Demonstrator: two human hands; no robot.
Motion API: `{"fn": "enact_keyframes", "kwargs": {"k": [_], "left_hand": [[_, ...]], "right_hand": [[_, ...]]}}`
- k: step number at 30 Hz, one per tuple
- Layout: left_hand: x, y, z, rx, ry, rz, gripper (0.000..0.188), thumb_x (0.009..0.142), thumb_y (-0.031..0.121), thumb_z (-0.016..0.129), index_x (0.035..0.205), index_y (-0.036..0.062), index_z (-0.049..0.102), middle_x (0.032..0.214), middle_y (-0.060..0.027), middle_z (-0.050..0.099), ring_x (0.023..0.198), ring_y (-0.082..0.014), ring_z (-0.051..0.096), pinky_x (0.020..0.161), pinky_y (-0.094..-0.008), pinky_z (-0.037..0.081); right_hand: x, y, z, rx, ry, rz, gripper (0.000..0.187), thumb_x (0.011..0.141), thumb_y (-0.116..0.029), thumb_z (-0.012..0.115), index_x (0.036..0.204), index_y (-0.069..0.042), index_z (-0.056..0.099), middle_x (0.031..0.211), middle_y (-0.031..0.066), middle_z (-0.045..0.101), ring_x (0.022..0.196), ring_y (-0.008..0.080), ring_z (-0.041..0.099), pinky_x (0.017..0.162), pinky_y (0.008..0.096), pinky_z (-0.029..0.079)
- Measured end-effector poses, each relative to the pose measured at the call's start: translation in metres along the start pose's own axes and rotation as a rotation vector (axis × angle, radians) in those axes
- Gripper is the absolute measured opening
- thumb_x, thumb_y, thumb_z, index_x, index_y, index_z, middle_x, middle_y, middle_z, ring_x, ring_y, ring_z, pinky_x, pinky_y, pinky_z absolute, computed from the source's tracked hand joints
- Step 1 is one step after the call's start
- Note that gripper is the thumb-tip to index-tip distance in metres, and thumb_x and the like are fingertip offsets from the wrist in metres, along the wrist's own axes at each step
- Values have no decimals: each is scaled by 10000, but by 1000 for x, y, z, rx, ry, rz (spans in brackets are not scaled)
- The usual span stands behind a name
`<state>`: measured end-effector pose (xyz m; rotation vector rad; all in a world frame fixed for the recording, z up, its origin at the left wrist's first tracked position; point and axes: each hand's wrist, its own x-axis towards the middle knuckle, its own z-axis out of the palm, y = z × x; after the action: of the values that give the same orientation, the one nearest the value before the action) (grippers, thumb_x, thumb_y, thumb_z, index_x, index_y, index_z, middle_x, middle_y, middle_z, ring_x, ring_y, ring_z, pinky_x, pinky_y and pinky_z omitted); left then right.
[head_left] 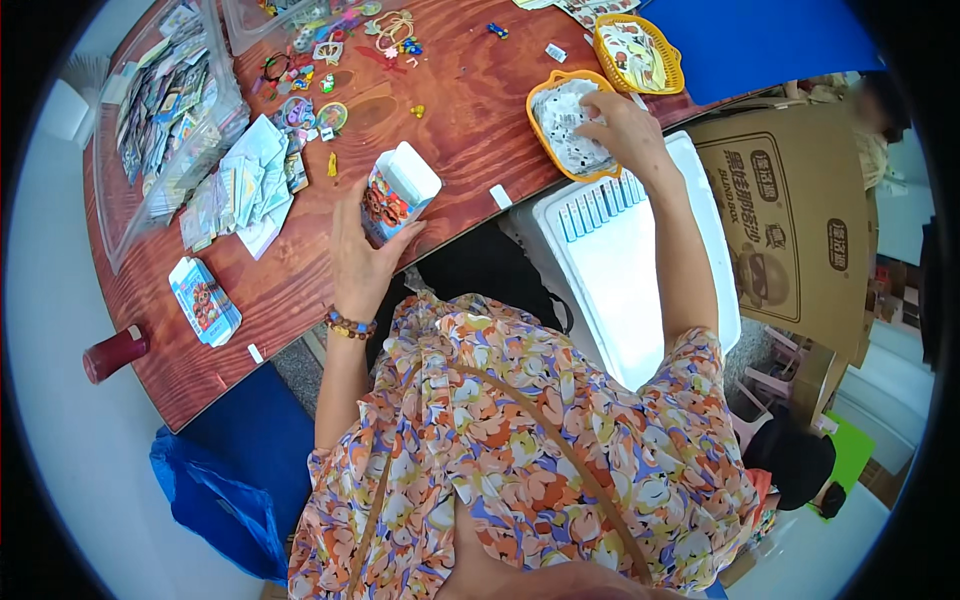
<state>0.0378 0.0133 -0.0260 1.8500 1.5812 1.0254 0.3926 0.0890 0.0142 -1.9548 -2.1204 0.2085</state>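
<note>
Holding a small open carton (398, 195) upright at the near edge of the wooden table (470, 120), the left hand (358, 255) is wrapped around its lower half, fingers curled shut on the printed side and thumb behind. The white flap is kept pointing up and away, so the mouth is left clear, probably so stuff can be dropped straight in.

The right hand (625, 125) is stretched over to the orange basket (545, 88) at the far right of the table. Its fingers are bent down into the pile of little white packets (565, 125); whether one is actually pinched can't be told, since the fingertips are buried in the heap.

A second orange basket (640, 55) is parked just beyond the first. Stacks of cards (240, 185) and small trinkets are spread to the left, a clear plastic bin (165, 100) is set further out, and another printed carton (203, 300) is lying flat near the table's edge.
</note>
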Motion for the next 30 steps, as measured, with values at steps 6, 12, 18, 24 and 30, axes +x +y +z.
{"fn": "enact_keyframes", "kwargs": {"k": [6, 12, 18, 24, 30], "left_hand": [[3, 3, 5, 31, -28, 54, 766, 697, 260, 889, 1320, 9, 519, 1192, -183, 607, 1100, -358, 596, 917, -435, 488], [6, 4, 8, 70, -41, 87, 788, 688, 273, 894, 1326, 15, 509, 1200, -184, 599, 1102, -362, 596, 917, -444, 495], [5, -2, 11, 74, -57, 114, 828, 680, 285, 898, 1349, 26, 485, 1207, -193, 584, 1103, -369, 595, 918, -447, 502], [9, 2, 9, 41, -84, 88, 817, 686, 278, 893, 1351, 34, 487, 1204, -191, 586, 1108, -362, 597, 920, -442, 504], [14, 8, 11, 40, -69, 140, 801, 696, 267, 885, 1350, 33, 485, 1185, -190, 587, 1091, -366, 599, 904, -444, 505]], "right_hand": [[20, 19, 12, 91, -188, 51, 230, 824, -191, 717, 979, -27, 675, 815, 93, 663, 741, 222, 647, 667, 356, 483], [22, 13, 20, 218, -101, 56, 126, 843, -125, 691, 916, -27, 659, 734, 65, 615, 620, 127, 578, 582, 300, 457], [27, 16, 19, 256, -102, -10, 81, 858, -78, 650, 886, -11, 615, 731, 46, 599, 586, 99, 562, 561, 270, 451], [24, 22, 2, 599, -187, 151, 78, 897, -70, 627, 853, -23, 584, 704, -13, 553, 589, 62, 552, 538, 230, 426], [19, 34, 4, 791, -168, 173, 78, 915, -86, 645, 862, -42, 609, 711, -36, 561, 551, 49, 534, 523, 202, 403]]}}
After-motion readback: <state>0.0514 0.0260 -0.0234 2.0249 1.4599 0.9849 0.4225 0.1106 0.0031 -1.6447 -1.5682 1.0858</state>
